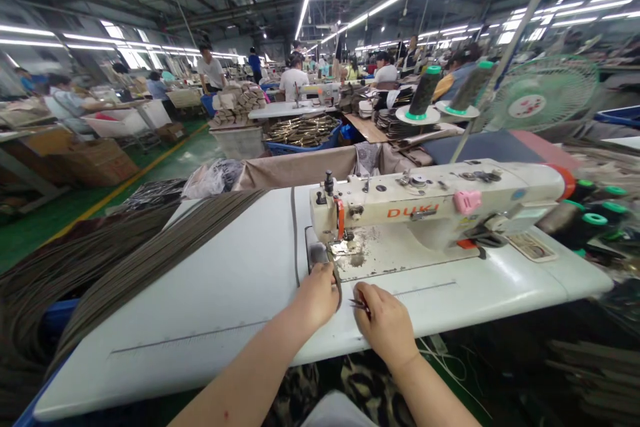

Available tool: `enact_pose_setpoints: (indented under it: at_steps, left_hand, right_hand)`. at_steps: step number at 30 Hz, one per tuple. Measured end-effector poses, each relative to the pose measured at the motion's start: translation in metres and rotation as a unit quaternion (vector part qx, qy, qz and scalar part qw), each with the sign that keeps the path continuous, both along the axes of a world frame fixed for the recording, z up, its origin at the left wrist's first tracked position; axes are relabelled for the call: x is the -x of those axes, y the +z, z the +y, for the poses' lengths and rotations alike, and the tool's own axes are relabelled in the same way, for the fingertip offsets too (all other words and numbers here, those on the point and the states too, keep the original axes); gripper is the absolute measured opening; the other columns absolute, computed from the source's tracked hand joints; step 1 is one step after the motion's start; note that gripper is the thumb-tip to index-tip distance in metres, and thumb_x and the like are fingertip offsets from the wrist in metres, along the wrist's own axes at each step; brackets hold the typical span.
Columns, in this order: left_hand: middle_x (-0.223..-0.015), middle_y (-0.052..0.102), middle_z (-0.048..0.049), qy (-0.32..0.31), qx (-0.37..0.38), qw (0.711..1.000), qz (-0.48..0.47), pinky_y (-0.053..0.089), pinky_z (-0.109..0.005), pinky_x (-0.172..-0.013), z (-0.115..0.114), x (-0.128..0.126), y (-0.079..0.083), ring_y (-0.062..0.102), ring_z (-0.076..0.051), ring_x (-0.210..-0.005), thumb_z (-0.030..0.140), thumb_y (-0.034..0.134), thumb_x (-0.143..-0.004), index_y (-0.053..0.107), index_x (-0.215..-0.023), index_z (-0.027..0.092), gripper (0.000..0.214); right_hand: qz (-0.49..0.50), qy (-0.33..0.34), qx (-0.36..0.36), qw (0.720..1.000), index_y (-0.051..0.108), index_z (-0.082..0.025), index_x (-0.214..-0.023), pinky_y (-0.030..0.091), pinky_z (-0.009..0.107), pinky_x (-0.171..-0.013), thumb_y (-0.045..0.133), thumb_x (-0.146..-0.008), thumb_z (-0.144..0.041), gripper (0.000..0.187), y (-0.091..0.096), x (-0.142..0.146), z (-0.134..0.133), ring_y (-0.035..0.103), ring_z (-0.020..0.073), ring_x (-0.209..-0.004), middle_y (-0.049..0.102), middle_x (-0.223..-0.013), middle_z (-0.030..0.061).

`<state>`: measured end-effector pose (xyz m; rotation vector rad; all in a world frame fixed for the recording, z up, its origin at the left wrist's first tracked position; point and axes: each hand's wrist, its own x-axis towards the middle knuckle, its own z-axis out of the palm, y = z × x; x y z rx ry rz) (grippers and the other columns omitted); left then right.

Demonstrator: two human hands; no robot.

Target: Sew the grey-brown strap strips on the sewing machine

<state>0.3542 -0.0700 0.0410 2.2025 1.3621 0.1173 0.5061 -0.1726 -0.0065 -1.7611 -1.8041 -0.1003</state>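
Observation:
A white sewing machine [430, 203] stands on a white table [210, 300]. My left hand [316, 295] is closed on a thin dark strap [338, 283] that runs up to the needle area [336, 250]. My right hand [383, 321] lies just right of it, fingers curled round small thread snips [360, 305] whose tips point toward the strap. Both hands rest on the table's front part, in front of the machine's left end.
A big bundle of dark straps [125, 260] drapes over the table's left side. Thread cones [424, 95] and a green fan [543, 97] stand behind the machine; more spools [590, 220] lie at the right. Other workers sit at tables farther back.

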Motion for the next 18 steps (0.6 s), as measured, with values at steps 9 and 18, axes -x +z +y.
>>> enact_pose_setpoints:
  at_steps: [9, 18]
  left_hand:
    - [-0.127, 0.056, -0.0128, -0.072, -0.058, 0.996, -0.012, 0.048, -0.039, -0.107, -0.02, 0.012, 0.006, 0.06, -0.03, -0.121, 0.028, 0.088, -0.071, 0.06, -0.121, 0.015, 0.059]
    - [-0.137, 0.057, -0.0154, -0.147, -0.196, 0.969, -0.014, 0.047, -0.041, -0.114, -0.024, 0.012, -0.015, 0.058, -0.027, -0.13, 0.011, 0.063, -0.091, 0.058, -0.124, 0.014, 0.034]
  right_hand:
    - [0.273, 0.032, 0.054, 0.96, 0.07, -0.023, -0.106, 0.049, 0.029, -0.072, 0.052, -0.095, -0.031, 0.023, 0.014, -0.017, -0.011, 0.063, 0.0182, -0.075, 0.071, -0.084, 0.0022]
    - [0.498, -0.177, 0.038, 0.848, 0.073, -0.018, -0.087, 0.039, 0.029, -0.056, 0.058, -0.084, -0.076, 0.059, -0.015, -0.069, -0.093, 0.047, 0.0154, -0.058, 0.05, -0.06, -0.0017]
